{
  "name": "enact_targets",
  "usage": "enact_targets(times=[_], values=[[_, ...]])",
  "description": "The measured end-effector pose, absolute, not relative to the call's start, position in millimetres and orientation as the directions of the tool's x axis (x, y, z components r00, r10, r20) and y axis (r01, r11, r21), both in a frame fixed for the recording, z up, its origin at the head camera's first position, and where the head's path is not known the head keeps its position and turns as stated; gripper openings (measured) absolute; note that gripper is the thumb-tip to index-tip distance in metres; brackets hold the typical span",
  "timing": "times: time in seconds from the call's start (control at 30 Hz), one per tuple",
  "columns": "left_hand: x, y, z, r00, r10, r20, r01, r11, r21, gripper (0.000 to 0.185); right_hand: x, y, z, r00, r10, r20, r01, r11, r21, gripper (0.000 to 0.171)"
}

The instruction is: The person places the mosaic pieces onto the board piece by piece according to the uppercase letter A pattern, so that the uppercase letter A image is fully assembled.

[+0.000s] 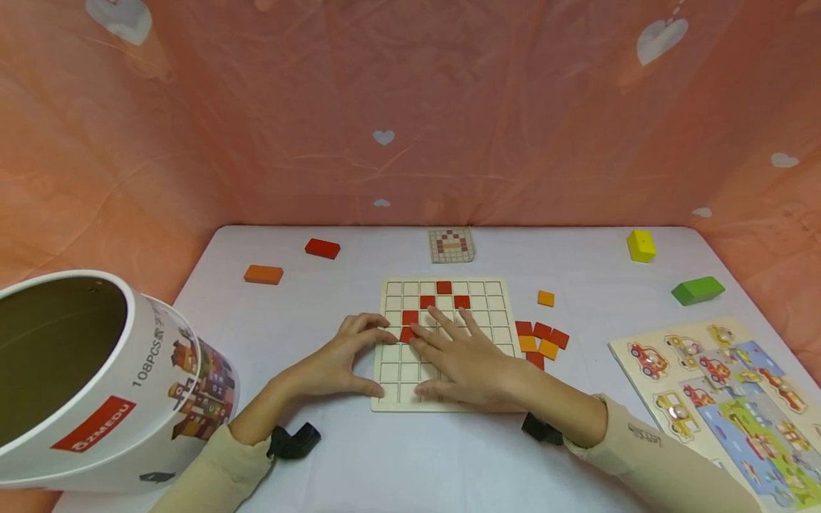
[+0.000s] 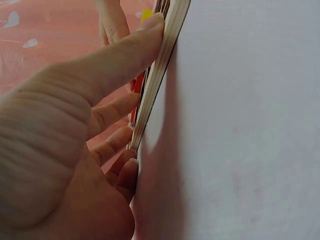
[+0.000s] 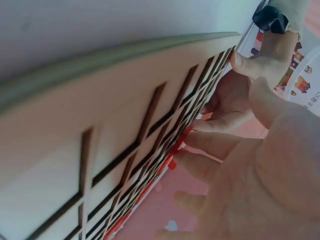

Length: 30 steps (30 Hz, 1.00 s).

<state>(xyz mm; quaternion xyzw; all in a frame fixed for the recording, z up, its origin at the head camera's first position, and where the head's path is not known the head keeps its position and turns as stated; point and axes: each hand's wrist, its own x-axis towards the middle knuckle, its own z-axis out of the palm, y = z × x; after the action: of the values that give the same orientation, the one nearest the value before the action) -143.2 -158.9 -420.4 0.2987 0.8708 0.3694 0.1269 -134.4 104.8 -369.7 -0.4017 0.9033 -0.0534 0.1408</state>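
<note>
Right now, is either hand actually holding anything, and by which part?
The left hand grips the grid board by its left edge. The right hand lies flat on it, fingertips at a red tile, gripping nothing.

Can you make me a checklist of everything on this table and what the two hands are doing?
Surface: white table, pink heart cloth behind.
Job's things: wooden grid board holding red tiles; loose red and orange tiles on its right; pattern card behind it.
Clutter: tub lying on its side, vehicle puzzle, red block, orange block, yellow block, green block.
Hands: left hand grips the board's left edge; right hand lies flat on the board.
Cables: nothing seen.
Surroundings: nothing seen beyond the cloth.
</note>
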Motion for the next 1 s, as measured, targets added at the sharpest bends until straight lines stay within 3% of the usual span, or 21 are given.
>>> enact_targets(times=[0.27,0.5,0.73,0.87,1.0], values=[[-143,-161,-421,-0.786,0.618,0.002,0.433,0.548,0.715,0.07,-141,107,-372,-0.638,-0.744,-0.201,-0.715,0.668,-0.204,0.078],[-143,-160,-420,-0.787,0.617,0.001,0.435,0.553,0.711,0.069,-144,124,-366,-0.673,-0.722,-0.161,-0.669,0.686,-0.285,0.078],[-143,-160,-420,-0.791,0.612,-0.011,0.42,0.556,0.717,0.068,-172,197,-355,-0.757,-0.651,-0.065,-0.52,0.659,-0.543,0.066],[-143,-159,-419,-0.789,0.614,-0.012,0.42,0.555,0.718,0.068,-185,244,-355,-0.809,-0.56,-0.178,-0.356,0.709,-0.609,0.051],[-143,-159,-418,-0.786,0.618,-0.006,0.429,0.553,0.714,0.069,-187,271,-360,-0.801,-0.551,-0.236,-0.299,0.708,-0.64,0.046]])
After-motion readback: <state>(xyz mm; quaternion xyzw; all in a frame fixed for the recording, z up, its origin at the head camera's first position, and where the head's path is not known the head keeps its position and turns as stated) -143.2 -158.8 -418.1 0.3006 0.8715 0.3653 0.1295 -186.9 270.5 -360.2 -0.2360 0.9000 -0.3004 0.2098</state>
